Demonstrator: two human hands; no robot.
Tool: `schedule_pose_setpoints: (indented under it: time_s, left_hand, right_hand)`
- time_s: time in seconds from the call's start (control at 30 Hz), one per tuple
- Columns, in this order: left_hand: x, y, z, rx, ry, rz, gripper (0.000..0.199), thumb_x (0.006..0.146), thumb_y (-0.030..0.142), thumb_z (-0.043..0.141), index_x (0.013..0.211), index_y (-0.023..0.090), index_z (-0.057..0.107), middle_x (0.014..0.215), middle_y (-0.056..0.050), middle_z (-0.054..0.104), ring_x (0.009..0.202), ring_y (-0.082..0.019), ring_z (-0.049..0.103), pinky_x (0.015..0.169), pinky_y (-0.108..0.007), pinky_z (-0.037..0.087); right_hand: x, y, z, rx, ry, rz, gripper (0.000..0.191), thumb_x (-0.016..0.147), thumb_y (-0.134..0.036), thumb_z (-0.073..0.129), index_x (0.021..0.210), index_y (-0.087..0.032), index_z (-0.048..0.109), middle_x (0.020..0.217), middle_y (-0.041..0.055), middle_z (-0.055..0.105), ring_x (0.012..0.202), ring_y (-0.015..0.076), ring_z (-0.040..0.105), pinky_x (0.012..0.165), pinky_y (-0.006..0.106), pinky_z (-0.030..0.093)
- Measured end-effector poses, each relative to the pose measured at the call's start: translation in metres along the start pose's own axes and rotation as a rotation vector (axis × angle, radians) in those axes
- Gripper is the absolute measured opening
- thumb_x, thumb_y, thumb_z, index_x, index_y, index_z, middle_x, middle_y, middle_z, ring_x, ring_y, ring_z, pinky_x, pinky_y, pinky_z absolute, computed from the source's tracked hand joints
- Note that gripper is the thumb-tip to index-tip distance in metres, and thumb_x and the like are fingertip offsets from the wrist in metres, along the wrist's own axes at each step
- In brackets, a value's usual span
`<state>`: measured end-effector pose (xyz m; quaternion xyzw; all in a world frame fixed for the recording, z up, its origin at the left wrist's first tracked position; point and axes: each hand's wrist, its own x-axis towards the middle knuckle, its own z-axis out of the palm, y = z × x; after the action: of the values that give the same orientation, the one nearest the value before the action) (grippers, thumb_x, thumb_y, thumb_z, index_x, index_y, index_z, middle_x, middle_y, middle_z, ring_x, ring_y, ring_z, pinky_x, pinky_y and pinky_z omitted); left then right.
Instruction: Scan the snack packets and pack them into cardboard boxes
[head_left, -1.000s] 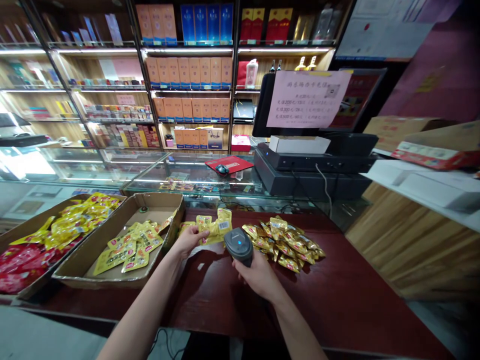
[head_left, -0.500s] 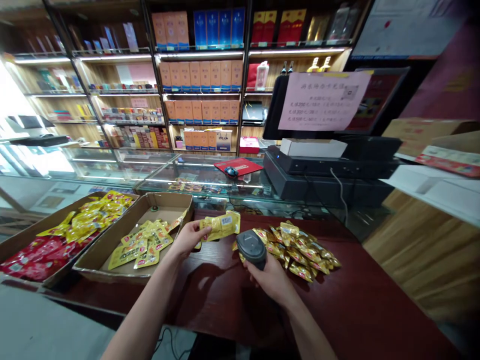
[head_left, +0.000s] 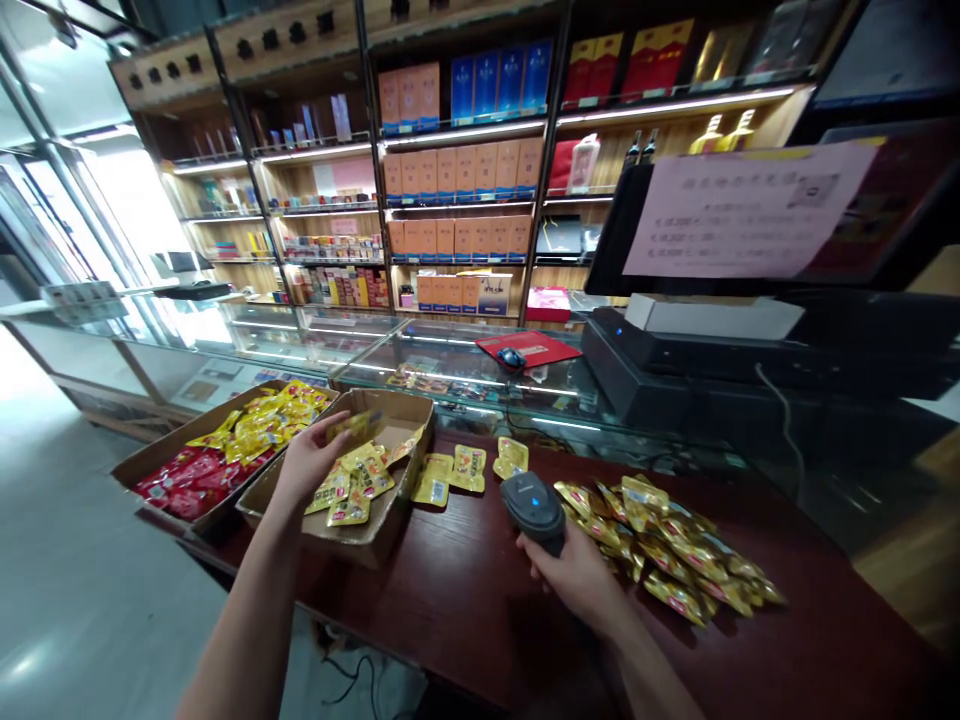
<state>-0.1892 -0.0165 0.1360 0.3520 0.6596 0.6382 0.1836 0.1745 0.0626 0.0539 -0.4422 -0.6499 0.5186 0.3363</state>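
Note:
My left hand (head_left: 315, 455) is over the open cardboard box (head_left: 382, 545), with a motion-blurred yellow snack packet (head_left: 365, 425) at its pinched fingertips. More yellow snack packets (head_left: 360, 482) lie loose inside that box. In my right hand (head_left: 566, 565) is a dark barcode scanner (head_left: 532, 503), its small blue light lit, held above the table. Just beyond the scanner, three flat yellow packets (head_left: 469, 468) rest on the dark red tabletop. A heap of gold snack packets (head_left: 675, 545) lies right of the scanner.
Left of the box stands another carton (head_left: 199, 525) with red and yellow packets. Behind the table runs a glass display counter (head_left: 420, 345) bearing a red mat (head_left: 551, 347) and a mouse (head_left: 511, 357). A monitor with a pink paper sign (head_left: 742, 215) stands at right. Stocked shelves line the back wall.
My left hand has carried its packet leftward from near the scanner to above the box. My right hand still holds the scanner, whose blue light now shows. The view has turned left.

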Motion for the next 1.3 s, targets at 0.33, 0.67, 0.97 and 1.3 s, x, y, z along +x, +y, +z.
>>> schedule_pose_setpoints:
  time_s: [0.33, 0.67, 0.97, 1.3]
  left_hand:
    - [-0.011, 0.0, 0.059, 0.03, -0.192, 0.032, 0.052, 0.065, 0.043, 0.083, 0.108, 0.014, 0.076, 0.109, -0.012, 0.078, 0.102, -0.028, 0.072, 0.096, -0.038, 0.054]
    - [-0.02, -0.037, 0.195, 0.228, -0.539, 0.051, 0.031, 0.077, 0.024, 0.073, 0.107, 0.017, 0.078, 0.104, -0.011, 0.079, 0.097, -0.027, 0.072, 0.088, -0.032, 0.053]
    - [-0.005, -0.062, 0.275, 0.538, -0.541, -0.074, 0.033, 0.063, 0.016, 0.082, 0.096, 0.014, 0.077, 0.108, -0.02, 0.076, 0.113, -0.034, 0.067, 0.095, -0.033, 0.046]
    - [0.003, -0.085, 0.28, 0.264, -0.543, -0.297, 0.033, 0.048, 0.018, 0.092, 0.076, 0.016, 0.074, 0.079, -0.009, 0.076, 0.09, -0.028, 0.073, 0.079, -0.031, 0.053]
  right_hand:
    - [-0.003, -0.005, -0.005, -0.011, 0.021, 0.017, 0.03, 0.074, -0.041, 0.068, 0.092, -0.02, 0.058, 0.075, 0.0034, 0.07, 0.048, 0.0151, 0.06, 0.043, 0.026, 0.046]
    - [-0.015, 0.003, -0.037, -0.085, 0.191, -0.004, 0.026, 0.073, -0.039, 0.071, 0.09, -0.02, 0.066, 0.055, -0.0014, 0.066, 0.049, 0.0203, 0.063, 0.05, 0.031, 0.05]
    - [-0.027, 0.011, -0.052, -0.016, 0.233, -0.011, 0.029, 0.075, -0.039, 0.069, 0.096, -0.021, 0.061, 0.059, -0.0022, 0.064, 0.046, 0.0176, 0.059, 0.047, 0.03, 0.049]
    - [-0.034, 0.014, -0.053, -0.021, 0.228, -0.015, 0.027, 0.075, -0.033, 0.07, 0.099, -0.022, 0.065, 0.062, -0.0016, 0.069, 0.053, 0.0206, 0.067, 0.053, 0.032, 0.055]
